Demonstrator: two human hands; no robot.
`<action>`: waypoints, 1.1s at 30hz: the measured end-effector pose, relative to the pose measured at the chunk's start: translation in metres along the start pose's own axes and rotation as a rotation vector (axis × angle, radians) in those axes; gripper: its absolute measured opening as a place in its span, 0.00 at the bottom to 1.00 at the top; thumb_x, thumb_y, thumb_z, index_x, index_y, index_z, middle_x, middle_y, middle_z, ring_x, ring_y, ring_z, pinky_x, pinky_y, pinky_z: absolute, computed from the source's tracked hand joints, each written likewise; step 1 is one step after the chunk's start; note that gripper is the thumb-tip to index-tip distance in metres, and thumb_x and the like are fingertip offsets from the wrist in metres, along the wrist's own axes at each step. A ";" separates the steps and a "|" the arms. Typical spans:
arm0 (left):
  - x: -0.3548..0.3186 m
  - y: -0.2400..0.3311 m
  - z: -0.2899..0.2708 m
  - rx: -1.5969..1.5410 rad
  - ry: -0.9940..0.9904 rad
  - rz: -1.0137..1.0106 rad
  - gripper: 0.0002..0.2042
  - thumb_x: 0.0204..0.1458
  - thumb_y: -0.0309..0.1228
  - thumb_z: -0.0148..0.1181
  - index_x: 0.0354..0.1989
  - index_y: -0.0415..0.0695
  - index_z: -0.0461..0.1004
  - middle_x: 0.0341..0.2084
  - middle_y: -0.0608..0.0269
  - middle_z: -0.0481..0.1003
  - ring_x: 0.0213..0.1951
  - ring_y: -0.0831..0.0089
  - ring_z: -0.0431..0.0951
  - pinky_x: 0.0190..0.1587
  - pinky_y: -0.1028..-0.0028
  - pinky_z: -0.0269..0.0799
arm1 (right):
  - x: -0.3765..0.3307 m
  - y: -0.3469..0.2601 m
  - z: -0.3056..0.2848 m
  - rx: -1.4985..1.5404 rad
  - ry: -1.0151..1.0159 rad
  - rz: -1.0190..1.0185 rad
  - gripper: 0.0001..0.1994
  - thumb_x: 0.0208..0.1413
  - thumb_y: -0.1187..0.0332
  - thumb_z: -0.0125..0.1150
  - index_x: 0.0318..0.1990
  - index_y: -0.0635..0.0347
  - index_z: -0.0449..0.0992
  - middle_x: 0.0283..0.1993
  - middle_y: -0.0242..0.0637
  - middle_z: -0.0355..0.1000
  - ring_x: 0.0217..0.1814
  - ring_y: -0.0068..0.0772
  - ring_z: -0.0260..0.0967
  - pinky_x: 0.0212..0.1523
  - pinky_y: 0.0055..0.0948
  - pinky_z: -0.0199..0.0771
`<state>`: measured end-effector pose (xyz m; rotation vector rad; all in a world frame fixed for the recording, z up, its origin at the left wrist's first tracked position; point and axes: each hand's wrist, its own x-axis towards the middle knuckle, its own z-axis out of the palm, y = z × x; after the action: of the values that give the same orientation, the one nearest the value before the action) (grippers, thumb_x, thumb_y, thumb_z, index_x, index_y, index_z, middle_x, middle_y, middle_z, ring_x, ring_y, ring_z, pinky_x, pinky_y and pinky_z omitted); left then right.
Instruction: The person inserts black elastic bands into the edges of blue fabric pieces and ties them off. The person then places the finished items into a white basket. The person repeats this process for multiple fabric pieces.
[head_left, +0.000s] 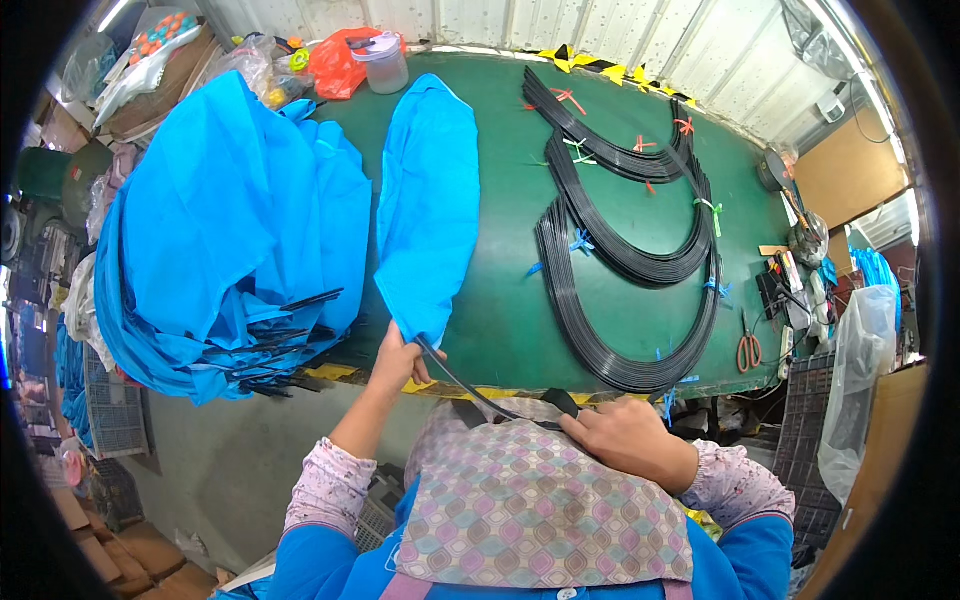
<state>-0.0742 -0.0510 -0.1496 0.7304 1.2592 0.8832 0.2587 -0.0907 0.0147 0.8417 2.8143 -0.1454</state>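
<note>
A long blue fabric piece (428,205) lies lengthwise on the green table (500,290). My left hand (398,360) pinches its near tip at the table's front edge. A thin black rod (470,385) enters that tip and runs down to the right. My right hand (625,435) grips the rod's other end close to my patterned apron. Bundles of curved black rods (625,260), tied with coloured strips, lie on the right half of the table.
A large heap of blue fabric pieces with rods sticking out (225,230) fills the table's left side. Behind it are an orange bag (335,60) and a clear jar (383,62). Red-handled scissors (748,350) lie at the right edge, with a plastic bag (855,380) beyond.
</note>
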 end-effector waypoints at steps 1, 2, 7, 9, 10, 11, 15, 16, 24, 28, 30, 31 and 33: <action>0.002 -0.001 0.003 0.026 0.005 0.036 0.29 0.50 0.19 0.43 0.64 0.42 0.49 0.35 0.41 0.80 0.15 0.65 0.76 0.15 0.73 0.73 | 0.002 0.003 0.000 0.012 0.017 0.021 0.13 0.49 0.66 0.57 0.43 0.57 0.75 0.25 0.29 0.68 0.24 0.30 0.73 0.22 0.30 0.70; 0.003 0.003 0.012 0.053 0.003 0.070 0.30 0.50 0.18 0.42 0.64 0.43 0.48 0.35 0.41 0.79 0.15 0.65 0.77 0.15 0.73 0.73 | 0.003 0.006 -0.001 0.025 0.034 0.048 0.13 0.49 0.66 0.57 0.43 0.57 0.75 0.25 0.29 0.68 0.24 0.29 0.73 0.22 0.29 0.70; -0.023 0.009 0.096 -0.132 -0.251 0.038 0.25 0.59 0.29 0.51 0.62 0.43 0.51 0.33 0.46 0.80 0.15 0.70 0.76 0.17 0.74 0.72 | 0.053 0.016 0.035 -0.018 0.296 0.197 0.17 0.49 0.67 0.58 0.48 0.58 0.75 0.26 0.28 0.68 0.26 0.27 0.72 0.23 0.29 0.69; -0.003 0.015 0.063 0.084 -0.207 -0.004 0.19 0.63 0.42 0.52 0.49 0.37 0.67 0.27 0.49 0.80 0.16 0.70 0.76 0.18 0.73 0.73 | 0.050 0.015 0.031 -0.056 0.286 0.187 0.17 0.48 0.67 0.58 0.48 0.59 0.75 0.26 0.28 0.68 0.25 0.27 0.71 0.23 0.28 0.69; 0.007 0.019 0.042 0.076 -0.056 0.004 0.23 0.63 0.48 0.50 0.37 0.34 0.72 0.24 0.52 0.79 0.15 0.71 0.76 0.18 0.73 0.72 | 0.050 0.015 0.030 -0.074 0.283 0.175 0.17 0.48 0.67 0.58 0.48 0.59 0.75 0.26 0.28 0.68 0.25 0.26 0.71 0.23 0.28 0.68; 0.022 0.017 0.028 0.209 0.170 0.087 0.24 0.63 0.49 0.51 0.30 0.35 0.74 0.20 0.55 0.77 0.14 0.71 0.74 0.17 0.74 0.69 | 0.049 0.013 0.030 -0.053 0.306 0.147 0.16 0.48 0.67 0.57 0.46 0.60 0.76 0.25 0.28 0.67 0.24 0.26 0.70 0.23 0.27 0.68; 0.044 0.008 0.045 0.263 0.223 0.216 0.27 0.63 0.48 0.52 0.18 0.38 0.71 0.12 0.62 0.72 0.15 0.74 0.73 0.19 0.71 0.69 | 0.073 0.007 0.037 -0.094 0.393 0.179 0.11 0.47 0.68 0.58 0.40 0.59 0.75 0.23 0.28 0.66 0.23 0.26 0.69 0.22 0.27 0.68; 0.027 0.010 0.069 0.344 0.149 0.234 0.28 0.63 0.47 0.53 0.16 0.37 0.70 0.11 0.62 0.71 0.15 0.74 0.73 0.19 0.70 0.69 | 0.086 0.014 0.042 -0.103 0.402 0.199 0.10 0.47 0.68 0.58 0.38 0.58 0.74 0.23 0.28 0.66 0.23 0.26 0.69 0.22 0.27 0.67; -0.001 0.054 0.037 -0.252 0.334 0.261 0.24 0.61 0.50 0.57 0.25 0.38 0.77 0.25 0.57 0.81 0.27 0.72 0.81 0.29 0.72 0.75 | 0.043 0.106 0.013 0.043 0.264 0.098 0.14 0.53 0.53 0.62 0.28 0.52 0.70 0.25 0.32 0.72 0.28 0.36 0.72 0.32 0.38 0.67; -0.001 0.011 0.076 -0.250 0.090 0.093 0.19 0.61 0.45 0.58 0.33 0.38 0.78 0.26 0.58 0.80 0.25 0.69 0.79 0.29 0.73 0.74 | 0.096 0.067 0.026 0.098 0.447 0.064 0.12 0.52 0.56 0.64 0.29 0.52 0.71 0.23 0.31 0.68 0.29 0.37 0.71 0.34 0.36 0.70; -0.018 0.048 0.058 -0.132 0.239 0.150 0.20 0.62 0.44 0.58 0.31 0.34 0.76 0.27 0.51 0.81 0.27 0.65 0.83 0.33 0.66 0.81 | 0.081 0.103 0.022 0.157 0.518 -0.069 0.11 0.49 0.58 0.66 0.32 0.53 0.75 0.23 0.31 0.69 0.34 0.36 0.73 0.41 0.33 0.70; -0.018 0.059 0.041 -0.262 0.329 0.222 0.21 0.62 0.45 0.58 0.29 0.36 0.76 0.25 0.54 0.80 0.25 0.68 0.81 0.32 0.68 0.79 | 0.056 0.135 0.023 0.093 0.369 0.028 0.11 0.49 0.58 0.67 0.30 0.53 0.75 0.23 0.31 0.69 0.32 0.36 0.73 0.38 0.34 0.71; -0.017 0.060 0.035 -0.228 0.399 0.248 0.21 0.61 0.46 0.58 0.25 0.40 0.75 0.21 0.59 0.77 0.22 0.73 0.77 0.30 0.70 0.76 | 0.037 0.160 0.028 0.028 0.269 0.160 0.11 0.49 0.58 0.66 0.28 0.52 0.74 0.22 0.32 0.70 0.30 0.38 0.73 0.34 0.37 0.72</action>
<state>-0.0503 -0.0367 -0.0837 0.5498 1.4027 1.4033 0.3213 0.0585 -0.0270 1.1678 2.9775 -0.0510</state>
